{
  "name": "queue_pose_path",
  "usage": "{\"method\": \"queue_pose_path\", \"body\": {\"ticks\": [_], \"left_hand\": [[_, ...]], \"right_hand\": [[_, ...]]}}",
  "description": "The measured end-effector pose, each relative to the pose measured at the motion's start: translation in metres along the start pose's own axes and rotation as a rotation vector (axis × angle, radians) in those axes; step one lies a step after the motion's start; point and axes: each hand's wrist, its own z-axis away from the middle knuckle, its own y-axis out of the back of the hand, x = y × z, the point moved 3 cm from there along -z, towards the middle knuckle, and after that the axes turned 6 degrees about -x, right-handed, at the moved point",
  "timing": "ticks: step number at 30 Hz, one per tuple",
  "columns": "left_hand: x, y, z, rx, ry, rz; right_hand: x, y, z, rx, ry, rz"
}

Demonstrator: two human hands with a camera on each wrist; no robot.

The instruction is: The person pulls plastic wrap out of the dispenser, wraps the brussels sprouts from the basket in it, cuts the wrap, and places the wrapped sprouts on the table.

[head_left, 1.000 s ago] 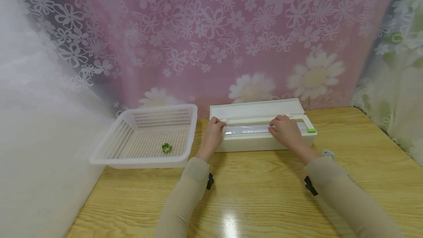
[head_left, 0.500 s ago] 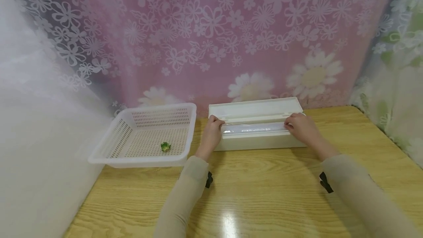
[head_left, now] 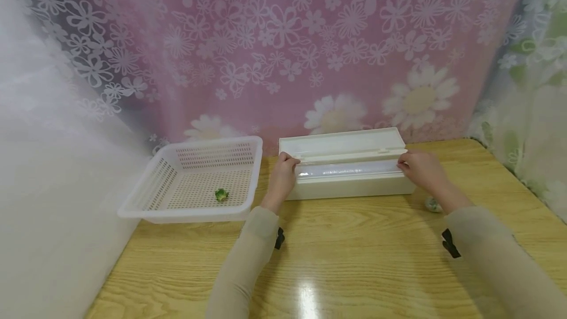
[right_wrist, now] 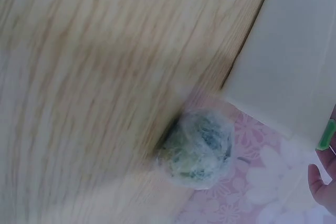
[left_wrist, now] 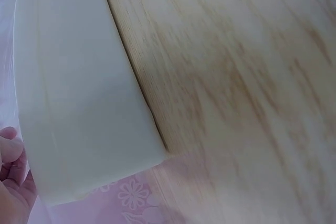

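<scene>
A long white cling film dispenser [head_left: 350, 188] stands on the table with its lid [head_left: 343, 141] raised at the back. Inside lies a shiny roll of cling film [head_left: 350, 168]. At the dispenser's left end my left hand [head_left: 283, 176] pinches the film's edge between thumb and fingers. My right hand [head_left: 423, 171] has thumb and fingertips together on the film at the right end. In the right wrist view a green end piece [right_wrist: 326, 136] shows at that hand's fingers. Only part of the left hand [left_wrist: 13, 182] enters the left wrist view.
Left of the dispenser is a white perforated basket [head_left: 254, 181] holding a small green vegetable [head_left: 221, 194]. A film-wrapped green vegetable [right_wrist: 199, 148] lies on the wooden table [head_left: 354, 260] by the right forearm. A pink floral curtain [head_left: 283, 63] hangs behind.
My right hand has slid rightward along the film from the roll's right-hand part to the dispenser's right end. The left hand has stayed at the left end.
</scene>
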Motion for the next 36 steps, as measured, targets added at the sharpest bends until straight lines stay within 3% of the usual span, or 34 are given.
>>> {"method": "queue_pose_path", "body": {"ticks": [5,10,18,27,31,36], "left_hand": [[-0.002,0.005,-0.001,-0.024,0.025,0.013],[-0.005,0.009,-0.002,-0.036,0.062,0.041],[-0.008,0.012,-0.001,-0.071,0.085,-0.027],[-0.016,0.012,-0.003,-0.081,0.160,0.204],[-0.017,0.014,-0.005,-0.071,0.199,0.254],[-0.017,0.022,-0.007,-0.023,0.180,0.236]], "right_hand": [[0.001,0.003,-0.001,-0.016,-0.008,-0.021],[0.004,0.005,-0.002,-0.005,-0.055,-0.111],[0.010,0.005,0.001,0.048,-0.136,-0.278],[0.015,0.003,0.004,0.068,-0.343,-0.592],[0.014,0.005,0.001,0.104,-0.354,-0.588],[0.010,0.010,-0.003,0.149,-0.343,-0.586]]}}
